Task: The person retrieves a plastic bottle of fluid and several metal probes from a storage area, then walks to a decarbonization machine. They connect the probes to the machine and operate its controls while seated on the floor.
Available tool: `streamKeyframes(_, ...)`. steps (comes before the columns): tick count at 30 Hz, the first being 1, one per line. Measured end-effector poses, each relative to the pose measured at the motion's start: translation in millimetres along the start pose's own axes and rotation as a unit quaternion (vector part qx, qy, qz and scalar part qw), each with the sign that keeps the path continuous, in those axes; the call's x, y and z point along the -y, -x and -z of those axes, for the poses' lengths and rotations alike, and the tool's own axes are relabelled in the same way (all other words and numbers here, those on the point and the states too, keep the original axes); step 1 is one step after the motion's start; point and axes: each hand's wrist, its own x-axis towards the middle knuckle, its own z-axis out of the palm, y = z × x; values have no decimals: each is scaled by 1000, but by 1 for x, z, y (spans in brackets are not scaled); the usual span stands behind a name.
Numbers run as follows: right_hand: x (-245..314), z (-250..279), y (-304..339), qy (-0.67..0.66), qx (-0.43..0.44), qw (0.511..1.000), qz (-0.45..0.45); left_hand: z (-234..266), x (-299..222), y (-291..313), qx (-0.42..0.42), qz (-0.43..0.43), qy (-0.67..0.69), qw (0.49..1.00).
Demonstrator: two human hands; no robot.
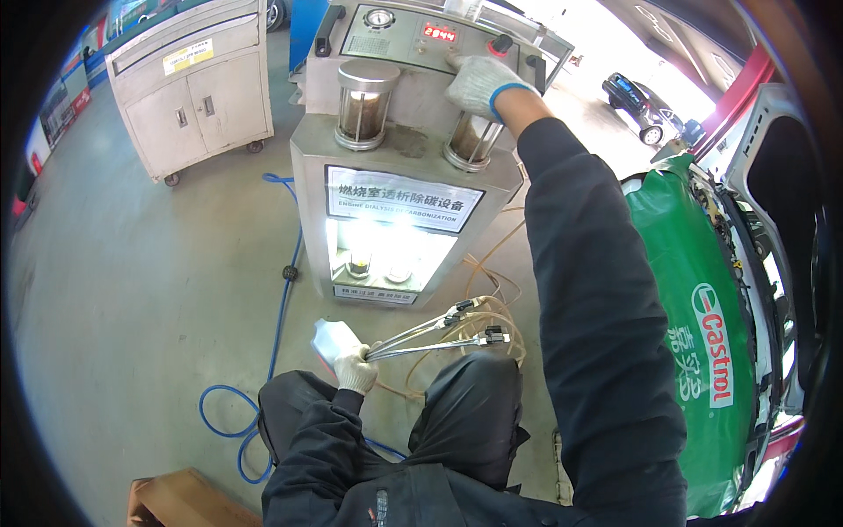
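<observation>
My left hand (356, 369), in a white knit glove, is closed around a bundle of thin metal tubes (413, 335) low in front of my knees. Black valves (494, 335) and yellowish clear hoses sit at the tubes' far ends. Against the same hand is a pale translucent container (335, 340); the glove partly hides how it is held. My right hand (481, 86), gloved too, reaches up to the sloping control panel (408, 39) of a metal machine. One finger stretches to the panel below a lit red display (440, 33); the other fingers are mostly hidden.
The machine carries two glass cylinders (362, 105) and a lit window below. A grey wheeled cabinet (198, 97) stands left. Blue hose (279, 342) loops over the floor. Right, a green cover (680, 307) drapes a car. A cardboard box (189, 501) lies at lower left.
</observation>
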Motion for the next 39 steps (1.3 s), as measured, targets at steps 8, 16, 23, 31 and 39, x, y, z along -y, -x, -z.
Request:
streamKeyframes(8,-13,-13,-19,92,17,991,91,2,-3,0,-13,-4,-1,1000)
streamKeyframes(16,-1,-12,-2,-27,-19,999,-17,3,-3,1,-20,-2,2,1000)
streamKeyframes(23,4,-4,3,-26,-18,999,-12,2,-5,-1,-20,-2,3,1000)
streamKeyframes(31,-17,-31,-17,28,-80,995,55,2,-5,0,-27,-9,6,1000)
streamKeyframes(39,1,-8,2,199,6,974,110,2,-5,-1,-15,1,4,1000)
